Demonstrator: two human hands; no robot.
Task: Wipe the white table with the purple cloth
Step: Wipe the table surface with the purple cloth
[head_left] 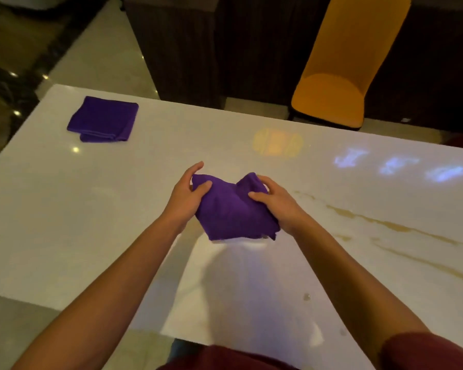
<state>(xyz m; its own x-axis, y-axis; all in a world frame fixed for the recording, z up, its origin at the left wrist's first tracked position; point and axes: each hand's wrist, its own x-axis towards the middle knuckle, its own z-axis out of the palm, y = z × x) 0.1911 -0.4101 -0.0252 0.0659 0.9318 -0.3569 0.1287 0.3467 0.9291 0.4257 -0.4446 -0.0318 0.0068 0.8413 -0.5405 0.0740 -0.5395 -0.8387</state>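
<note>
A purple cloth [233,209] is held up just above the middle of the white table [91,222], bunched and sagging between both hands. My left hand [187,193] pinches its left upper corner. My right hand [275,201] grips its right upper corner. The cloth's lower edge hangs close to the tabletop. A second purple cloth [103,119] lies folded flat near the table's far left corner, apart from both hands.
An orange chair [340,76] stands behind the table's far edge at the right. Dark panelling runs behind it. A brownish streak [385,222] crosses the tabletop at the right, with a small droplet [306,296] near the front. Glossy floor lies to the left.
</note>
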